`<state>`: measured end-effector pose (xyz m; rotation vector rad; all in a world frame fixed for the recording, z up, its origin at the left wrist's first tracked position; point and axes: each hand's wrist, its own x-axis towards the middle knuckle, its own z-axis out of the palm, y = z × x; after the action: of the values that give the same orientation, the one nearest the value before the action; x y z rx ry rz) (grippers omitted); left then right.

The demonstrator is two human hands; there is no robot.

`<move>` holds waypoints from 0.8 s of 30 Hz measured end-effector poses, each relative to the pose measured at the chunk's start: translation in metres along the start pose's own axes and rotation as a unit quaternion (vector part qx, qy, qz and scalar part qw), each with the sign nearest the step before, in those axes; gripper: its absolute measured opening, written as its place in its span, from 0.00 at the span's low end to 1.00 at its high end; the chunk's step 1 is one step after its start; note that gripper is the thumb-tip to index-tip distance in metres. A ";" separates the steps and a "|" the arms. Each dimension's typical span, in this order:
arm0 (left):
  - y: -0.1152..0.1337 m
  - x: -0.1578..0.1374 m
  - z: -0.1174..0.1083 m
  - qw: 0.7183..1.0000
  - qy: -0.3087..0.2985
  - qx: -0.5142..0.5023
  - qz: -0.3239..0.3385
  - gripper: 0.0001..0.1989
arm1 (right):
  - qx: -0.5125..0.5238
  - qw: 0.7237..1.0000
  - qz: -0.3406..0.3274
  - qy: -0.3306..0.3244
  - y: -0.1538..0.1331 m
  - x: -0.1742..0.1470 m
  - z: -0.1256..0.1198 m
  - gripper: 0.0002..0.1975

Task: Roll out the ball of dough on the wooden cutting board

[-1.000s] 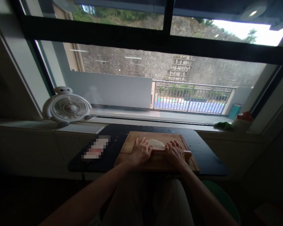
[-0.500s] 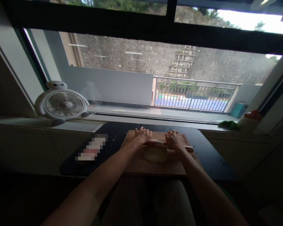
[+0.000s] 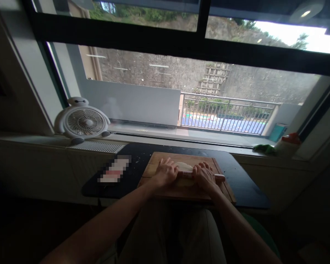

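Note:
A wooden rolling pin [image 3: 185,175] lies crosswise over a flat, pale round of dough [image 3: 183,166]. On the pin's left part rests my left hand [image 3: 167,171], its fingers bent over it and pointing away from me. My right hand [image 3: 204,175] grips the pin nearer its right end, and the bare handle sticks out past it. Dough shows on both sides of the pin, beyond it and nearer to me. Under the dough is a wooden board [image 3: 178,193]; my hands and forearms hide parts of it.
The board sits on a dark table [image 3: 244,185] with pale specks on it. A blurred-out flat item [image 3: 115,169] lies at its left. On the windowsill stand a white fan [image 3: 85,121], a green cloth [image 3: 264,148] and an orange-topped bottle [image 3: 288,146]. My knees are below the table edge.
Both hands and the rolling pin have come nearer to me over the dough, so more dough shows beyond the pin. The camera view has shifted slightly.

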<state>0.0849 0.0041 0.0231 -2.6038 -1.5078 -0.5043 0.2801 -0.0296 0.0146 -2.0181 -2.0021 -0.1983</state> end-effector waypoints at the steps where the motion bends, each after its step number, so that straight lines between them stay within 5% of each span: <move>1: 0.002 -0.011 0.001 1.000 0.024 0.006 0.015 0.18 | 0.006 1.000 0.004 0.024 -0.001 -0.008 0.002 0.20; 7: 0.003 -0.024 0.003 0.998 0.060 0.011 0.035 0.19 | 0.022 0.998 0.002 0.063 -0.004 -0.015 0.006 0.20; 13: -0.008 0.032 -0.005 0.997 -0.042 -0.011 -0.062 0.17 | 0.032 0.999 0.024 -0.012 -0.005 0.035 0.001 0.20; 19: -0.032 0.091 0.012 0.990 -0.054 -0.019 -0.126 0.18 | 0.030 0.997 0.048 -0.045 0.005 0.085 0.013 0.19; 24: -0.032 0.093 0.014 0.992 -0.061 -0.026 -0.108 0.17 | 0.022 0.997 0.050 -0.051 0.004 0.083 0.012 0.20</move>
<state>0.1035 0.1003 0.0373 -2.5655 -1.8542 -0.4125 0.2846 0.0535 0.0274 -2.1340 -1.9395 -0.0299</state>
